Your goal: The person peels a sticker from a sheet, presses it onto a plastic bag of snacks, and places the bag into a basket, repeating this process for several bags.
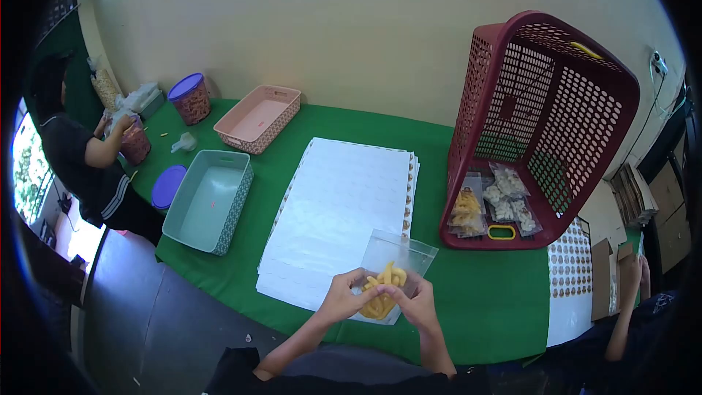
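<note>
Both my hands hold a clear plastic bag of yellow snacks (379,300) over the near edge of the white sheets (336,205). My left hand (342,297) grips the bag's left side, and my right hand (415,301) pinches its right side, thumb on the front. The bag's upper end is flat and see-through, pointing away from me. To the right, a maroon basket (504,243) lies on its side with its opening toward me. Inside it are a bag of yellow snacks (468,208) and several bags of whitish snacks (508,194).
A mint green basket (241,205), a pink basket (289,113), a purple lid (169,186) and a purple-lidded tub (191,102) stand left on the green cloth (482,307). One person (80,146) handles a tub at left. At right, another person's hands (635,278) are beside a cardboard box (605,278).
</note>
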Available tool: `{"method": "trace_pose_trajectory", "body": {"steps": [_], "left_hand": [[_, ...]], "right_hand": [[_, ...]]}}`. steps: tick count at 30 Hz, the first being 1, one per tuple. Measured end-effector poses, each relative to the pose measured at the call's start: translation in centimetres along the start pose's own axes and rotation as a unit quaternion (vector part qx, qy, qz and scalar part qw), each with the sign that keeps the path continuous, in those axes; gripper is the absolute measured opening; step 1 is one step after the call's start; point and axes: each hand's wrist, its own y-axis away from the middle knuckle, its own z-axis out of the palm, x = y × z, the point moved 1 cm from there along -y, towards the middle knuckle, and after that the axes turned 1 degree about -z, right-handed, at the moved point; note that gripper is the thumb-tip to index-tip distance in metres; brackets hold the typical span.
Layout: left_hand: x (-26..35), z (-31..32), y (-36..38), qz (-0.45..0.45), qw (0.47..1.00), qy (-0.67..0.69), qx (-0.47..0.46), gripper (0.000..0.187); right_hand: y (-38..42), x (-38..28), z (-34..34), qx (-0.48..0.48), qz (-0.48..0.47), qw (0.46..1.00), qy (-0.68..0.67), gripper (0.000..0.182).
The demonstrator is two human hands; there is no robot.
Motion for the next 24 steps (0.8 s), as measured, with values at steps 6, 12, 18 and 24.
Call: {"method": "trace_pose_trajectory", "body": {"steps": [6, 12, 18, 24], "left_hand": [[-0.3, 0.2, 0.1, -0.015, 0.997, 0.07, 0.009, 0.026], [-1.4, 0.1, -0.7, -0.027, 0.998, -0.005, 0.052, 0.057], [0.0, 0.0, -0.2, 0.104, 0.991, -0.054, -0.063, 0.083], [-1.2, 0.2, 0.0, -0.074, 0.977, 0.199, 0.034, 0.038]], "right_hand": [[-0.1, 1.1, -0.2, 0.0, 0.071, 0.997, -0.015, 0.021], [-0.5, -0.1, 1.0, 0.094, -0.027, 0.977, 0.187, 0.023], [0.0, -0.8, 1.4, 0.035, -0.104, 0.979, 0.173, 0.027], [-0.1, -1.0, 1.9, -0.001, -0.192, 0.946, 0.261, 0.031]]}}
